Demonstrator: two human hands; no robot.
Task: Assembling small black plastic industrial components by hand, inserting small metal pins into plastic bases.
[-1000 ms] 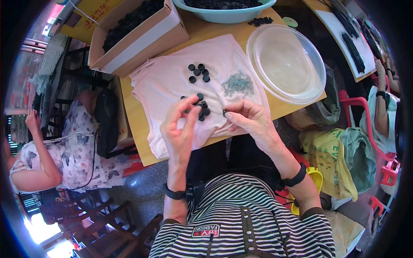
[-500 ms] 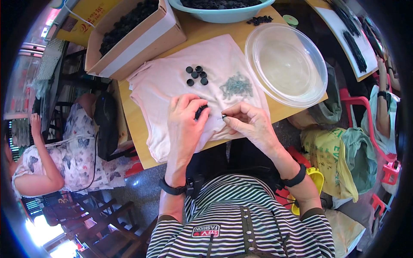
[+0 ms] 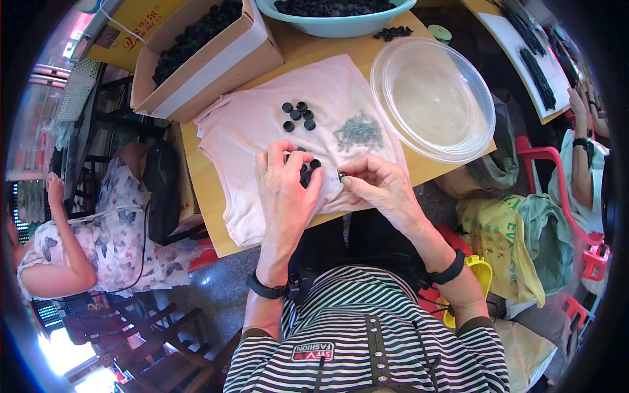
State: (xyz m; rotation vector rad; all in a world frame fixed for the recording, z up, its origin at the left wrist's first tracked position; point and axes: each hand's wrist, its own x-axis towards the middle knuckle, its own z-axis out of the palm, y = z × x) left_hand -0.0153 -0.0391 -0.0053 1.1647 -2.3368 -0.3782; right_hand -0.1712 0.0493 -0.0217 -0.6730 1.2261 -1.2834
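Note:
My left hand point(image 3: 283, 187) curls over several small round black caps point(image 3: 309, 171), which show between its thumb and fingers. Just right of it, the thumb and forefinger of my right hand point(image 3: 380, 187) pinch a small dark piece point(image 3: 342, 177), too small to make out fully. Beyond my left hand, a loose group of black caps point(image 3: 295, 114) lies on a pale pink cloth point(image 3: 255, 118). To their right is a heap of small clear, greenish pieces point(image 3: 360, 131).
A cardboard box point(image 3: 216, 69) of black pieces stands at the back left. A pale blue basin point(image 3: 341, 25) holds more, with a few spilled beside it. At the right table edge lies a clear round plastic lid point(image 3: 432, 98). Another person point(image 3: 72, 255) sits at left.
My left hand's fingers have loosened and spread a little, so more of the caps beneath them shows. My right hand stays nearly in place, still pinching the small dark piece.

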